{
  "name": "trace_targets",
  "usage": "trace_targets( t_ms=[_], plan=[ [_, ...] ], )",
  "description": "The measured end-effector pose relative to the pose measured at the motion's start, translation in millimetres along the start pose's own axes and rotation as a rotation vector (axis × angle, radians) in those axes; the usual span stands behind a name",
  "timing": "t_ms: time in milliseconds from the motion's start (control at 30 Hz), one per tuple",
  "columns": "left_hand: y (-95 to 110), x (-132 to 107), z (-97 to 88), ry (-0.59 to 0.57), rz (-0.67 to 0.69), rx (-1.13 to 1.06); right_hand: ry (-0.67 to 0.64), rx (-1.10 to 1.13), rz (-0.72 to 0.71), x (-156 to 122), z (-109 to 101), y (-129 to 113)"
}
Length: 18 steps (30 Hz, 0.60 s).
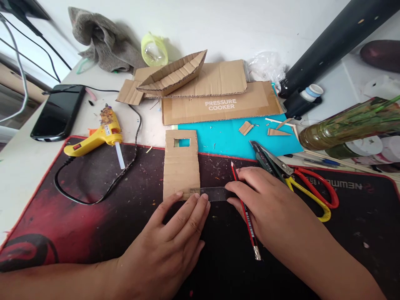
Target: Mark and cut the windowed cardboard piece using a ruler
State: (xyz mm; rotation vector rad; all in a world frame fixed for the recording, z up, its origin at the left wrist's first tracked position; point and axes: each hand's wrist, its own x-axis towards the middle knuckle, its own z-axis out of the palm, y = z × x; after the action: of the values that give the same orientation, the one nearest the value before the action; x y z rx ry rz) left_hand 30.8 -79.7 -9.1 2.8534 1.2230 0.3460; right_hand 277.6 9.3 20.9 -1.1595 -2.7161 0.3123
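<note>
A small cardboard piece (181, 166) with a rectangular cut-out near its far end lies on the dark mat. Across its near part rests a clear plastic ruler (215, 194), sticking out to the right. My left hand (176, 235) lies with fingers stretched out over the near edge of the cardboard, fingertips touching the ruler's left part. The thumb and fingers of my right hand (259, 200) pinch the ruler's right end. A red and black pencil (250, 227) is also held in that hand, slanting past the thumb with its tip pointing away from me.
Scissors (293, 177) and a box cutter (265, 156) lie beyond my right hand. A yellow glue gun (96, 139) with its looping cord is at left, near a phone (58, 112). Behind are a cardboard boat shape (178, 79), a printed cardboard strip (256, 100) and blue sheet (225, 141).
</note>
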Motion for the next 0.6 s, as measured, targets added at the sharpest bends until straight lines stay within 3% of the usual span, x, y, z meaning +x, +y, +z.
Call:
trace_targets(
  t_ms=[233,467,600],
  plan=[
    [-0.3,-1.9,0.9,-0.012,0.023,0.038,0.17,0.156,0.002,2.2,-2.9,-4.9],
    [0.5,-2.2,2.6,-0.002,0.022,0.061,0.29,0.684,0.197,2.8,-8.5,-19.1],
    [0.8,-2.5,4.4,0.015,0.019,0.065,0.326,0.933,0.326,7.0,2.3,-18.0]
  ],
)
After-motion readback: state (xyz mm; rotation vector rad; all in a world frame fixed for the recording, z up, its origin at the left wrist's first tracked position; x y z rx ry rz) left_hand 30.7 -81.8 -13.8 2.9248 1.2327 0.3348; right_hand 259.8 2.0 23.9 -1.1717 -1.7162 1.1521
